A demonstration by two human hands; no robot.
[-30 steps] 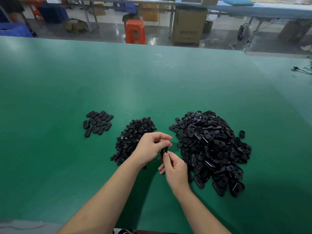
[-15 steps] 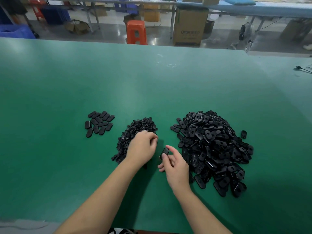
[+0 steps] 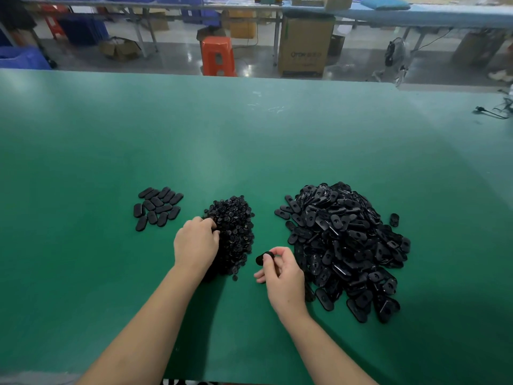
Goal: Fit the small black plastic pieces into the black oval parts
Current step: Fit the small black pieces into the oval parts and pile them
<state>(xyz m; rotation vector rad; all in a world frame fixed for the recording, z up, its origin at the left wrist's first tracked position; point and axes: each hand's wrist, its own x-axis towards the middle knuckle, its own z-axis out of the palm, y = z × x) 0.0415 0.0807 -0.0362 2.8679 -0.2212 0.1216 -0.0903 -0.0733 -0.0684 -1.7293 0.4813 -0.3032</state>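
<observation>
**Hands just split up, left one went back for another small piece**

Closest to the camera, lower middle of the frame: the right hand (image 3: 283, 276) has an oval part (image 3: 262, 258) pinched between thumb and fingertips, held just above the green surface (image 3: 83, 273). A second ago both hands were together at this spot, working on the one part. Now the left hand (image 3: 197, 243) has moved off to the left and its fingers are curled into the near edge of the pile of small pieces (image 3: 234, 232). My guess is it's fishing for an insert, either for this oval or for the next one.

Stuff I can't make out: the left fingertips are buried in the pile, so I can't say whether that grip has closed on a piece yet. The held oval is mostly hidden by the thumb, so whether it already has a piece fitted is anyone's guess.

Further up, the big heap of oval parts (image 3: 347, 245) sits at centre right, and a small batch of ovals (image 3: 158, 207) lies flat at centre left, likely the finished ones.
</observation>
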